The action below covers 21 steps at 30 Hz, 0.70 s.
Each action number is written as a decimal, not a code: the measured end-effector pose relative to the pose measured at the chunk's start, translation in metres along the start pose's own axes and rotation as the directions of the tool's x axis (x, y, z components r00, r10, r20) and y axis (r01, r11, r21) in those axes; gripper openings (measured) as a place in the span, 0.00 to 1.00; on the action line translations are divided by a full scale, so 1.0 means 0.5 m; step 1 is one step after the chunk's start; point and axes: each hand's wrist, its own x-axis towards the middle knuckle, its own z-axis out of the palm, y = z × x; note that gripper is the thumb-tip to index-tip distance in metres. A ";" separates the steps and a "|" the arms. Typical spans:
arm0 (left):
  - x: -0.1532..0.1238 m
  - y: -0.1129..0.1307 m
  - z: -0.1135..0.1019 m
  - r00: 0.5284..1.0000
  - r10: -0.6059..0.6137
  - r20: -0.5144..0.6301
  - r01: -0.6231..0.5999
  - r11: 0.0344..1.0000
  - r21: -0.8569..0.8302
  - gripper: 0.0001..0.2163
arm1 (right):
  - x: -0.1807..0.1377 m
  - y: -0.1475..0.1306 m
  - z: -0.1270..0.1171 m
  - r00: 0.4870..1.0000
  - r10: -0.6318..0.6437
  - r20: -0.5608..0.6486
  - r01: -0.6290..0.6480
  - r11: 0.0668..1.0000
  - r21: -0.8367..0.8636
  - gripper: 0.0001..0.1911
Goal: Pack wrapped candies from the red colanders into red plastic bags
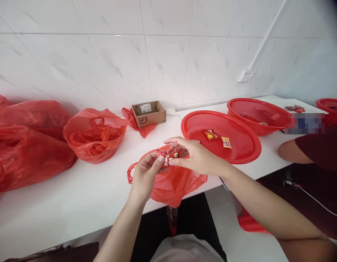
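Both of my hands meet over a small red plastic bag [171, 182] that hangs at the front edge of the white table [75, 196]. My left hand [145, 174] pinches one end of a red wrapped candy [167, 155] and also grips the bag's rim. My right hand [192, 154] pinches the candy's other end, fingers closed round it. Just right of my hands stands a red mesh basket [244, 123] with three small candy packets [210, 135] in it.
A second red basket [255, 112] and part of a third [330, 105] stand further right, by another person's arm [293, 151]. An open bag of red bags [96, 134], large red bags [26, 142] and a small cardboard box [149, 113] sit along the tiled wall.
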 end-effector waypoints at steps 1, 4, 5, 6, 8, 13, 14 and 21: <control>-0.002 -0.001 -0.002 1.000 0.001 -0.007 -0.001 1.000 -0.023 0.08 | 0.000 0.008 0.005 1.000 0.017 -0.009 -0.016 0.998 0.052 0.19; -0.005 -0.001 -0.007 1.000 0.004 -0.018 -0.005 0.997 -0.075 0.07 | -0.002 0.028 0.020 0.998 0.044 -0.048 -0.035 0.985 0.168 0.15; -0.004 -0.001 -0.008 1.000 0.000 -0.024 -0.002 0.996 -0.088 0.08 | -0.002 0.032 0.024 0.997 0.048 -0.059 -0.036 0.982 0.188 0.15; -0.004 -0.001 -0.009 1.000 -0.008 -0.030 0.005 0.995 -0.098 0.08 | -0.002 0.035 0.028 0.996 0.050 -0.068 -0.036 0.979 0.202 0.15; -0.002 -0.004 -0.012 0.999 -0.023 -0.038 0.019 0.994 -0.106 0.09 | -0.001 0.038 0.033 0.996 0.051 -0.074 -0.034 0.976 0.216 0.15; 0.002 -0.017 -0.015 0.997 -0.029 -0.074 0.025 0.998 -0.059 0.11 | 0.006 0.043 0.042 0.996 0.046 -0.072 -0.032 0.980 0.194 0.15; 0.001 -0.017 -0.016 0.997 -0.026 -0.079 0.024 0.999 -0.029 0.11 | 0.007 0.045 0.045 0.996 0.045 -0.074 -0.031 0.984 0.177 0.15; -0.028 0.023 -0.085 0.891 0.389 -0.234 -0.178 0.774 0.608 0.14 | 0.003 0.067 0.012 0.973 0.049 -0.226 -0.092 0.979 -0.183 0.13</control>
